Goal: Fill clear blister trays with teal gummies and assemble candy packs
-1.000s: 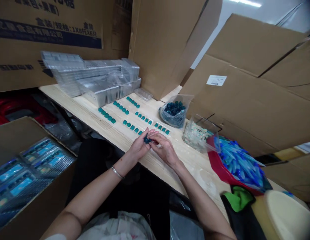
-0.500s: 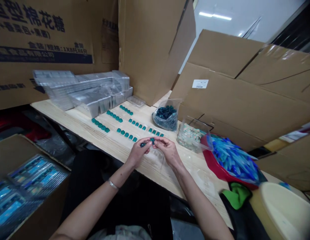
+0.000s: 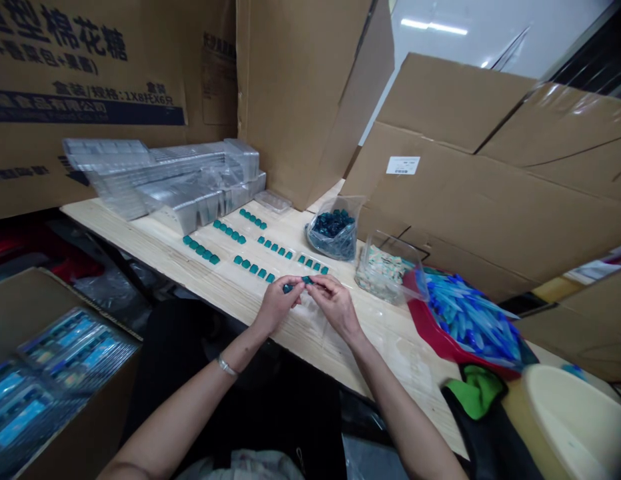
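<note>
My left hand (image 3: 275, 305) is closed in a pinch over the table's front part, with a dark teal piece (image 3: 287, 289) showing between its fingers. My right hand (image 3: 336, 305) pinches a small teal gem-like piece (image 3: 307, 280), and the left fingertips meet it there. Just beyond the hands, short rows of similar teal pieces (image 3: 254, 268) lie on the wooden table (image 3: 215, 283). One row (image 3: 313, 265) seems to sit in a clear tray partly behind my right hand. A clear plastic bag (image 3: 335, 248) full of dark teal pieces stands behind.
Stacked clear plastic trays (image 3: 190, 173) fill the back left. To the right are a clear box (image 3: 380, 273) of pale pieces, a red basin (image 3: 435, 337) of blue pieces and a cream tub (image 3: 575, 413). Cardboard walls (image 3: 455, 180) enclose the back. An open carton (image 3: 85, 413) stands lower left.
The teal piece at my fingertips has turned slightly, and my right fingers have shifted a little around it. The rows on the table are unchanged.
</note>
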Motion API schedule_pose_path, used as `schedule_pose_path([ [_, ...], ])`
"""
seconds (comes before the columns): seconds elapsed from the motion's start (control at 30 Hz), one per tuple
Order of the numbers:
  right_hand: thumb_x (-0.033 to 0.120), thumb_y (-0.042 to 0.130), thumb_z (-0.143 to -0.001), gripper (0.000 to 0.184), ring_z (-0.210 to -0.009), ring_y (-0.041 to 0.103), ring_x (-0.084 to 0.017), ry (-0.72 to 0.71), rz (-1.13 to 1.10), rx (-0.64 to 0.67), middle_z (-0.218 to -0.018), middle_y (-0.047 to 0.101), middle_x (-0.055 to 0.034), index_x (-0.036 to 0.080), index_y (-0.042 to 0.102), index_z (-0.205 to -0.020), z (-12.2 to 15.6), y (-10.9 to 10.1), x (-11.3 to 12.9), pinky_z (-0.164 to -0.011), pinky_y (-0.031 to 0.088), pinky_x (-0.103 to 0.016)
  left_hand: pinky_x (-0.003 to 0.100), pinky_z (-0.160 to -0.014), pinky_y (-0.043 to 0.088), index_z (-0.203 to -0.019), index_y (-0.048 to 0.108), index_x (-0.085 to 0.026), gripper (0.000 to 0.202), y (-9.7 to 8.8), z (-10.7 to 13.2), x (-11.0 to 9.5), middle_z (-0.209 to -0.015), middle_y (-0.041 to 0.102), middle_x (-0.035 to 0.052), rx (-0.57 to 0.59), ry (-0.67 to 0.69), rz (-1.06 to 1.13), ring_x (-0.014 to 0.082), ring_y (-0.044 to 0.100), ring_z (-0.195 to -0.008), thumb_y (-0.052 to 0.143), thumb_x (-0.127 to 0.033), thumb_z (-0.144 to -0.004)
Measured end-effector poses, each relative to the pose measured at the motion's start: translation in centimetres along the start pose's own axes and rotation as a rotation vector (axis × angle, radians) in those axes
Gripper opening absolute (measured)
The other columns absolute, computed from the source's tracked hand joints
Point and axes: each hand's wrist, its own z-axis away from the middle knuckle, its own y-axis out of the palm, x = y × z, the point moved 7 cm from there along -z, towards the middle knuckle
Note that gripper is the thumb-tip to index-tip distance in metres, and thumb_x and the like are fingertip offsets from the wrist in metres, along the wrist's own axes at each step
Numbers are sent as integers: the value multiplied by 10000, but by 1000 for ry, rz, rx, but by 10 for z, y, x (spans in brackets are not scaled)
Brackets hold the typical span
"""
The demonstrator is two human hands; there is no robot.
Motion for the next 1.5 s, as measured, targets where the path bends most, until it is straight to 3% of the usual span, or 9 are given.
schedule_pose_path([
  [0.13, 213, 521, -825, 279, -777, 617, -163, -181, 286, 20, -940, 641, -79, 190, 609, -1089, 6, 5, 15, -763, 522, -325, 231, -609, 418, -810, 678, -190, 129, 0, 2, -15, -706, 648, 14, -44, 174, -127, 100, 519, -520, 628, -269, -721],
  [0.23, 177, 470, -841, 310, -871, 624, -187, -212, 355, 28, -1011, 647, -100, 171, 588, -1128, 8, 8, 17, -818, 508, -350, 237, -710, 425, -798, 682, -210, 97, 1, 1, -18, -761, 658, 30, -63, 256, -160, 139, 572, -684, 617, -220, -727],
  [0.43, 195, 497, -823, 277, -757, 655, -168, -135, 297, 12, -973, 673, -100, 161, 627, -1065, 5, 7, 13, -731, 544, -312, 270, -770, 429, -825, 673, -210, 111, 2, -3, -13, -781, 659, 37, -20, 219, -188, 165, 582, -748, 599, -214, -743],
  [0.73, 199, 524, -770, 281, -663, 663, -168, 0, 266, 16, -892, 696, -87, 157, 639, -1023, 4, 12, 0, -675, 557, -315, 293, -845, 391, -805, 684, -241, 151, 7, 2, -17, -836, 653, 46, 60, 309, -244, 184, 563, -811, 604, -147, -718],
  [1.07, 197, 508, -772, 287, -736, 628, -152, -44, 234, -33, -955, 628, -95, 157, 581, -1046, 7, 9, 6, -704, 541, -293, 301, -855, 378, -828, 660, -241, 146, 9, 3, -21, -828, 625, 45, 37, 321, -287, 191, 545, -820, 578, -157, -741],
  [1.23, 137, 490, -719, 276, -622, 592, -148, 16, 311, -83, -751, 623, -40, 166, 580, -978, 8, 8, 0, -658, 518, -297, 297, -855, 370, -767, 641, -226, 106, 15, 8, -21, -788, 591, 55, 107, 320, -293, 190, 533, -812, 565, -152, -755],
  [1.5, 174, 507, -701, 268, -535, 548, -124, 152, 87, -117, -628, 546, 24, 189, 522, -969, 6, 6, -10, -532, 469, -240, 298, -841, 370, -704, 604, -219, 115, 19, 9, -19, -756, 559, 47, 128, 330, -317, 188, 520, -794, 560, -121, -744],
])
